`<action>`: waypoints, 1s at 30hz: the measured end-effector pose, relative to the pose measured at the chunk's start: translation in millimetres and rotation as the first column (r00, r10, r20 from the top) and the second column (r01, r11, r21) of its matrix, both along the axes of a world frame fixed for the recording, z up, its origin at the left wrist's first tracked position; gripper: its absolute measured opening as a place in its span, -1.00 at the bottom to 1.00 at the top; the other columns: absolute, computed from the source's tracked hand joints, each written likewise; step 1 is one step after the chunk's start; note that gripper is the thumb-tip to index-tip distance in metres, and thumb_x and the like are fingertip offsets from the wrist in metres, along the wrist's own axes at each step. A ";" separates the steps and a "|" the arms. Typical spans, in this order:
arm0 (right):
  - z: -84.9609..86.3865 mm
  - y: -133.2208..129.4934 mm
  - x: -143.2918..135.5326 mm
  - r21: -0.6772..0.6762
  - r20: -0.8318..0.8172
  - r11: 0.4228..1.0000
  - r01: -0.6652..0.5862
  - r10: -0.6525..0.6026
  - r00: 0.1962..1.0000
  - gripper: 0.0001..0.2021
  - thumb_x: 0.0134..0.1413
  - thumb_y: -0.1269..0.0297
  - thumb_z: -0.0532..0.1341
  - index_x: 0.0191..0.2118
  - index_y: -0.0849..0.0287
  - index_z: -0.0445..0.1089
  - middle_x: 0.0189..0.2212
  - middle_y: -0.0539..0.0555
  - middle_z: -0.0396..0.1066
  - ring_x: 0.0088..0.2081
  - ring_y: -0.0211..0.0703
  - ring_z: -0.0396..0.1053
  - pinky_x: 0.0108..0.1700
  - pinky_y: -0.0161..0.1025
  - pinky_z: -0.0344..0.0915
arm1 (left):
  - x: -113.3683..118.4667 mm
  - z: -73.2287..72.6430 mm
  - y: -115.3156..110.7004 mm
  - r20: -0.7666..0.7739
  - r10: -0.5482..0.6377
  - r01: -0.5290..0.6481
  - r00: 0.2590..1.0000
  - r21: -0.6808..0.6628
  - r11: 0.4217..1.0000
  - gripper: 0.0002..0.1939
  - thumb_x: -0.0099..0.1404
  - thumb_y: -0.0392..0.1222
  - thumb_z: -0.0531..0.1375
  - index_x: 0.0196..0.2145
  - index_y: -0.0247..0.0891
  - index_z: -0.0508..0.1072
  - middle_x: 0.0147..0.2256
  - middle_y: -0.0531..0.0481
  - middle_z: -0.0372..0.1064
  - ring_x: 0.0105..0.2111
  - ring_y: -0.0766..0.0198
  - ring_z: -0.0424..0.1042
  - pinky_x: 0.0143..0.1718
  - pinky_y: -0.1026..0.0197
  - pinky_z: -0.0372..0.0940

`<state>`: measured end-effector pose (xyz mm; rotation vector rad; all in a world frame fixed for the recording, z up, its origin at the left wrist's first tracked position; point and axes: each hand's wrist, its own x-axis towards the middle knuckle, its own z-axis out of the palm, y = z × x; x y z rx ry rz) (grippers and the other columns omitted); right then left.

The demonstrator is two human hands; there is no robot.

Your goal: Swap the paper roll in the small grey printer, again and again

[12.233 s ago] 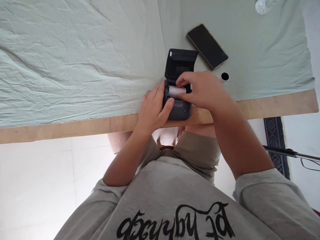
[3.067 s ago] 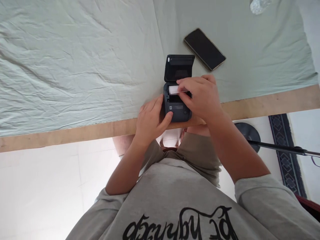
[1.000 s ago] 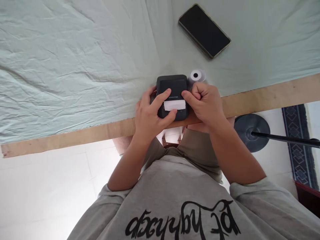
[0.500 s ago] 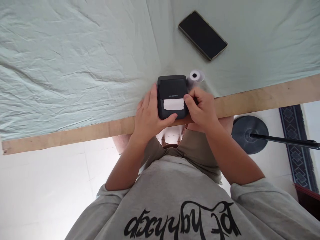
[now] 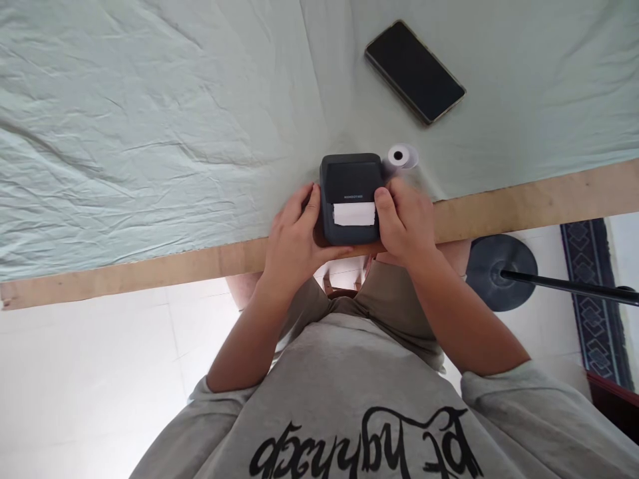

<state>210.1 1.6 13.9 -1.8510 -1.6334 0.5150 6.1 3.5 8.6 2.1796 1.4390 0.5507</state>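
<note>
A small black portable printer (image 5: 351, 179) lies near the table's front edge, with a strip of white paper (image 5: 354, 214) coming out of the slot in its top. My left hand (image 5: 293, 233) is closed about its left front corner, fingertips at the left side and thumb along the front edge. On the opposite side, my right hand (image 5: 408, 216) grips the printer, thumb against the right edge of the top and the other fingers curled and partly hidden. Just behind my right hand stands a small white paper roll (image 5: 403, 157) with a dark core.
Farther back on the table lies a dark-screened phone (image 5: 415, 72) in a clear case. A wrinkled pale green cloth (image 5: 150, 133) covers the table, with a bare wooden edge (image 5: 210, 266) in front. A round black stand base (image 5: 500, 269) is on the floor at right.
My left thumb has slid off the printer's top down to its front edge, and my left fingers have bent. My right thumb has shifted to the printer's right edge. The view has shifted slightly.
</note>
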 end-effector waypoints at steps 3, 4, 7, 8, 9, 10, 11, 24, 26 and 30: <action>-1.5 0.2 1.1 0.004 -0.007 1.000 -0.015 0.015 1.000 -0.50 0.34 -0.25 -0.12 -0.45 0.05 -0.06 -0.55 -0.02 0.04 -0.48 -0.18 -0.03 -0.34 -0.15 -0.11 | -0.7 1.5 1.4 0.017 0.016 -0.016 1.000 -0.006 1.000 0.10 0.05 0.31 0.48 0.40 -0.17 0.21 0.33 -0.27 0.24 0.30 -0.20 0.29 0.30 -0.14 0.28; -1.6 0.3 1.4 0.006 -0.005 1.000 -0.019 0.019 1.000 -0.50 0.34 -0.25 -0.13 -0.44 0.05 -0.06 -0.55 -0.02 0.05 -0.48 -0.18 -0.03 -0.34 -0.15 -0.11 | -0.9 2.0 1.9 0.022 0.017 -0.017 1.000 -0.010 1.000 0.08 0.06 0.31 0.48 0.40 -0.15 0.22 0.32 -0.25 0.25 0.30 -0.19 0.30 0.30 -0.13 0.28; -1.9 0.6 2.0 -0.005 0.004 1.000 -0.029 0.029 1.000 -0.50 0.33 -0.27 -0.15 -0.43 0.05 -0.07 -0.55 -0.02 0.06 -0.48 -0.17 -0.04 -0.35 -0.15 -0.12 | -0.9 3.1 3.0 0.027 0.007 -0.007 1.000 -0.010 1.000 0.03 0.08 0.32 0.46 0.37 -0.15 0.27 0.32 -0.25 0.25 0.29 -0.16 0.31 0.29 -0.10 0.28; -2.0 0.6 2.0 -0.010 0.005 1.000 -0.029 0.029 1.000 -0.50 0.32 -0.28 -0.15 -0.43 0.05 -0.07 -0.54 -0.02 0.06 -0.48 -0.17 -0.05 -0.35 -0.15 -0.13 | -0.7 3.2 3.1 0.023 0.005 -0.005 1.000 -0.006 1.000 0.02 0.09 0.32 0.45 0.37 -0.17 0.28 0.32 -0.26 0.25 0.29 -0.17 0.31 0.28 -0.10 0.28; -2.2 0.5 2.0 -0.012 0.004 0.999 -0.030 0.031 1.000 -0.50 0.31 -0.28 -0.13 -0.43 0.04 -0.07 -0.54 -0.02 0.07 -0.48 -0.18 -0.05 -0.35 -0.15 -0.13 | -0.5 3.2 3.1 0.017 0.005 -0.005 1.000 -0.001 1.000 0.02 0.10 0.33 0.45 0.37 -0.18 0.28 0.32 -0.27 0.25 0.29 -0.17 0.31 0.27 -0.10 0.29; -2.5 0.3 2.1 -0.010 0.002 0.999 -0.031 0.031 1.000 -0.51 0.30 -0.28 -0.10 -0.42 0.04 -0.06 -0.53 -0.02 0.08 -0.48 -0.18 -0.04 -0.35 -0.15 -0.13 | -0.3 3.2 3.0 0.011 0.007 -0.007 1.000 0.003 1.000 0.02 0.11 0.34 0.43 0.37 -0.19 0.27 0.32 -0.28 0.25 0.29 -0.18 0.31 0.26 -0.12 0.29; -2.7 -0.1 2.1 -0.003 -0.001 1.000 -0.031 0.031 1.000 -0.51 0.29 -0.28 -0.06 -0.42 0.04 -0.05 -0.53 -0.02 0.09 -0.48 -0.18 -0.02 -0.35 -0.15 -0.13 | -0.1 3.2 2.7 0.005 0.005 -0.006 1.000 0.004 1.000 0.03 0.12 0.35 0.42 0.38 -0.19 0.25 0.32 -0.29 0.24 0.29 -0.19 0.30 0.26 -0.13 0.28; 34.1 9.4 -4.5 0.082 -0.199 0.996 0.036 -0.019 0.980 -0.73 0.18 0.13 0.28 -0.35 0.02 0.14 -0.64 -0.18 0.20 -0.55 -0.27 0.18 -0.34 -0.17 0.15 | 1.5 5.3 -1.9 0.013 -0.010 0.010 1.000 0.011 1.000 -0.17 0.46 0.37 -0.01 0.40 -0.32 0.18 0.27 -0.33 0.34 0.25 -0.17 0.34 0.21 -0.11 0.23; 45.6 17.3 -6.9 0.120 -0.158 0.993 0.011 0.008 0.987 -0.79 0.25 0.16 0.20 -0.33 0.03 0.14 -0.62 -0.14 0.29 -0.52 -0.22 0.28 -0.31 -0.15 0.16 | 1.3 4.6 -1.6 0.010 -0.009 0.008 1.000 0.022 1.000 -0.17 0.46 0.39 -0.02 0.40 -0.30 0.19 0.26 -0.32 0.35 0.24 -0.18 0.35 0.20 -0.10 0.23; 61.2 31.6 -12.1 0.121 0.054 0.992 -0.033 0.026 0.998 -0.83 0.20 0.30 0.20 -0.36 0.05 0.17 -0.50 -0.06 0.40 -0.48 -0.17 0.31 -0.27 -0.11 0.12 | 0.7 4.1 -1.9 0.011 -0.004 0.004 1.000 0.027 1.000 -0.19 0.46 0.40 -0.03 0.40 -0.23 0.19 0.25 -0.30 0.36 0.23 -0.17 0.37 0.18 -0.09 0.25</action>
